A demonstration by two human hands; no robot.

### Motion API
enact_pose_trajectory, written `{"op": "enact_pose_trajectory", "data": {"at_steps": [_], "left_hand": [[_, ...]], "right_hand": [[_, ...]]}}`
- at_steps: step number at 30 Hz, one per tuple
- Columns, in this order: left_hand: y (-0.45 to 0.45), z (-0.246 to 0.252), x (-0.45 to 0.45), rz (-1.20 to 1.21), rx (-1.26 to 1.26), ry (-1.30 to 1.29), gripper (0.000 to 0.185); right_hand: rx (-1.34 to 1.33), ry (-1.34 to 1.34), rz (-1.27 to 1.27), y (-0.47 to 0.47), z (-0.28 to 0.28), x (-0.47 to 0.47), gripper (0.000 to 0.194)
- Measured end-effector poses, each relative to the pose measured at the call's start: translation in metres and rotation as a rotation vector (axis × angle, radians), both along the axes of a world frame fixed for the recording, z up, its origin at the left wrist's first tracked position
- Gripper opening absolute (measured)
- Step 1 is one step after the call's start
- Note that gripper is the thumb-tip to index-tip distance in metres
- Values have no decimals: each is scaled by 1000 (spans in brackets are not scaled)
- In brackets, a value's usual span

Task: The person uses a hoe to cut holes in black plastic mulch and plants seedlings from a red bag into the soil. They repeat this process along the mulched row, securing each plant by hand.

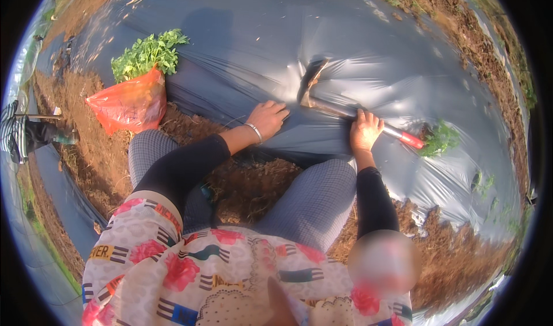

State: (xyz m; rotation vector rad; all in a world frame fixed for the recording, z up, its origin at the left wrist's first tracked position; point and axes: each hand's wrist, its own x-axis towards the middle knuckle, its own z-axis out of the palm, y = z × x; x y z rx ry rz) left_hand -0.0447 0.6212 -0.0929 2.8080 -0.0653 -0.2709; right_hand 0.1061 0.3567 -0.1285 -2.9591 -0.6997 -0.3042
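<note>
My right hand [366, 131] grips the handle of a small hand hoe [330, 108], which ends in a red grip close to a planted seedling [441, 139]. The hoe's head lies to the left, at a dark slit or hollow in the plastic mulch film [259, 45]; how deep the blade sits cannot be told. Palm down over the film's near edge, my left hand [267, 119] wears a bracelet and shows nothing in its grasp. Its fingertips' undersides are hidden. Farther left, a red plastic bag [131, 101] holds a bunch of leafy green seedlings [149, 56].
Bare brown soil [255, 187] runs between my knees and along the bed's near side. Smaller seedlings [486, 183] grow through the film at the right. Another person [28, 131] is at the far left, near a wooden-handled tool [41, 116].
</note>
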Motion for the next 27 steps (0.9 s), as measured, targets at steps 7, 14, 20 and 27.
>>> {"op": "enact_pose_trajectory", "data": {"at_steps": [7,14,20,27], "left_hand": [[-12,-9,20,-44,104,38,49],[-15,-6,-2,-64,88,-27,45],[-20,-8,-24,-73,31,-125,37],[-19,-3,-17,-60,-7,-148,32]], "right_hand": [[-3,6,0,-1,0,1,32],[15,-28,8,0,0,0,29],[30,-33,23,-1,0,0,29],[20,-16,15,-1,0,0,30]]}}
